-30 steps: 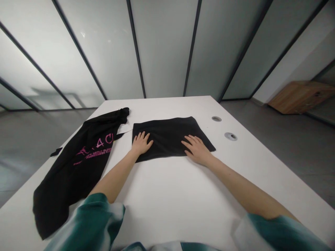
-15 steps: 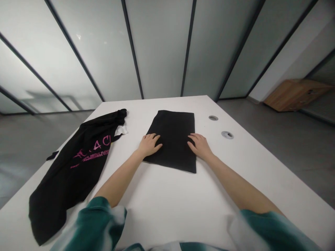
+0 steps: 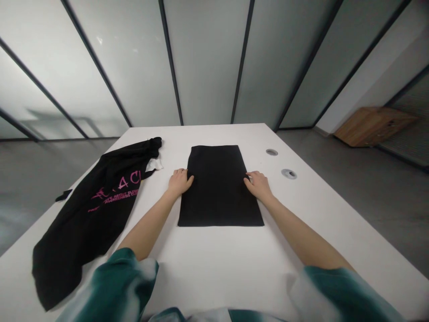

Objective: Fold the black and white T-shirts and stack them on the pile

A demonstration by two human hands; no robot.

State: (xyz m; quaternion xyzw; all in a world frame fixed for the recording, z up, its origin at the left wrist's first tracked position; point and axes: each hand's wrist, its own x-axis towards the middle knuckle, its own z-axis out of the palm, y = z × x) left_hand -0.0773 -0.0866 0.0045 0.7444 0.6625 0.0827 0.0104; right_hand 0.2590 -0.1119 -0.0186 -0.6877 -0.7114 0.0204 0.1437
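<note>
A flat black rectangular sheet, like a board or a neatly folded cloth, lies straight in front of me on the white table. My left hand is at its left edge, thumb over the rim and fingers closed along the side. At the opposite edge my right hand grips with thumb and fingers drawn together. To the left lies a black garment with pink lettering, loosely spread and longer than the sheet. A bit of white material shows beside its upper end.
The white table narrows away from me toward frosted glass panels. Two round grommets, a far one and a near one, sit at the right. A wooden cabinet stands on the grey floor beyond.
The black sheet has turned from a skewed position to lie square with me, its near edge now level. My left hand has shifted left, from on top of the sheet to its edge.
</note>
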